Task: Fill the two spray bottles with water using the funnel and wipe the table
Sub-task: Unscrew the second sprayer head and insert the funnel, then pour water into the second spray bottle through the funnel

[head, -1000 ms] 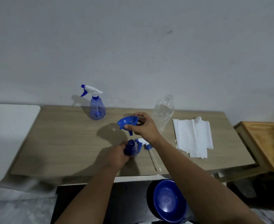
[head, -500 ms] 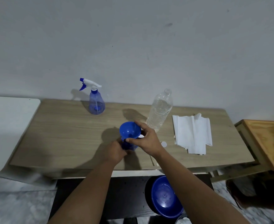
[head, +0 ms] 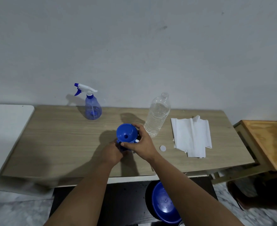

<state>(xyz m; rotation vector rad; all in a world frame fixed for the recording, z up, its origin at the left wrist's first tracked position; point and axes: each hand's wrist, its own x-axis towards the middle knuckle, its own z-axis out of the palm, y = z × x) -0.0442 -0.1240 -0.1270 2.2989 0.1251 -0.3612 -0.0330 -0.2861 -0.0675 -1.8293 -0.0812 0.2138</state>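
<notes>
A: Where was the funnel?

B: Seated in the neck of the near spray bottle, about mid-table, mouth up. The right hand pinched its rim, thumb on the near edge and fingers curled over the far side. The left hand was wrapped round the bottle beneath; most of that bottle was hidden by both hands.

A: And the water?

B: In the clear bottle, uncapped, standing just right of the right hand. Its white cap lay on the table between that hand and the tissues.

A: How would the pieces handle, you reckon?

B: The funnel looked like thin stiff plastic, very light, so I'd judge a rim pinch enough. But it probably sat loose in the neck and would tip if let go carelessly. The small bottle seemed empty and light too, so a hand round its body was sensible. The water bottle was the heavy, soft one. Squeeze its ribbed wall and it could gush, so I'd take it mid-body, gently.

A: The other sprayer?

B: At the back left, head screwed on, well apart from the hands. I couldn't tell if it held water.
</notes>
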